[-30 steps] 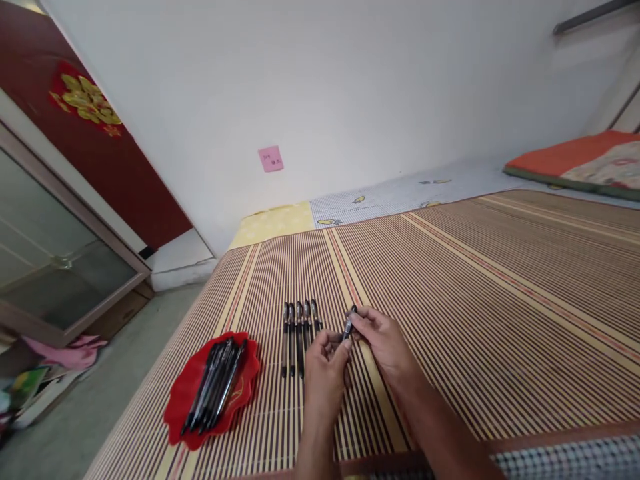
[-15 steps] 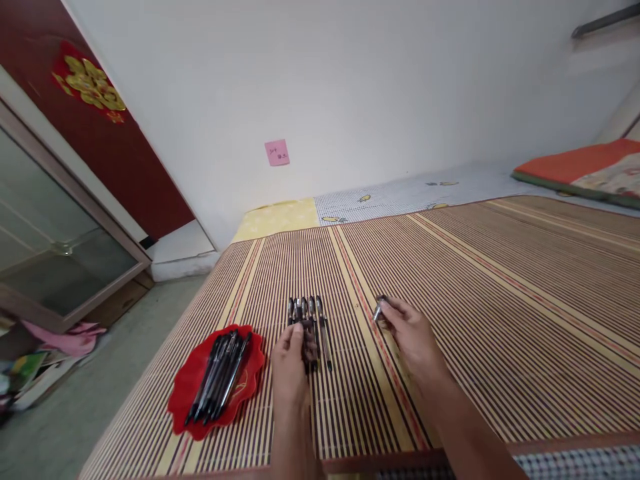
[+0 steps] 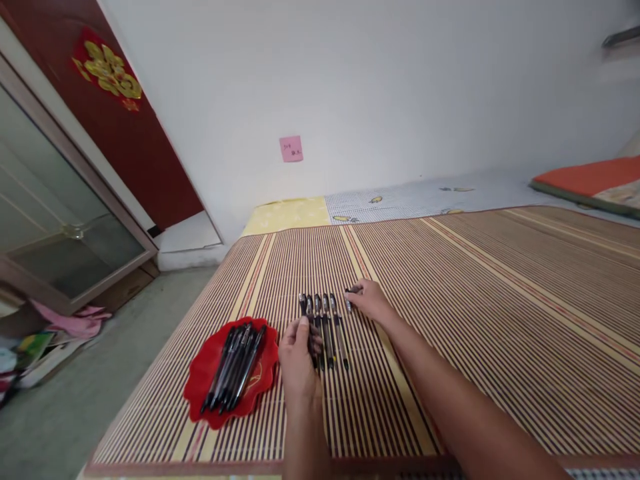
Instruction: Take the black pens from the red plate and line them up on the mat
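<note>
A row of several black capped pens [image 3: 326, 327] lies side by side on the striped mat, caps toward the wall. My left hand [image 3: 299, 343] is closed on a dark pen [image 3: 303, 305] at the row's left end; the fingers hide much of that pen and the lower parts of its neighbours. Just right of the row, my right hand [image 3: 369, 300] pinches a short black-and-clear piece [image 3: 349, 305] that looks like a pen cap. A red scalloped plate [image 3: 197, 373] holding a pile of black pens [image 3: 235, 367] sits left of my left hand.
The woven mat [image 3: 475, 320] covers the bed, whose left edge drops to the grey floor [image 3: 165, 313]. A white wall with a pink note [image 3: 291, 149] stands behind. An orange folded cloth [image 3: 585, 177] lies at the far right; a glass-panelled door [image 3: 65, 200] is at left.
My right hand has moved left, close to the row of pens, with the small piece still pinched. My left hand stays at the row's left end. The whole view has shifted slightly.
</note>
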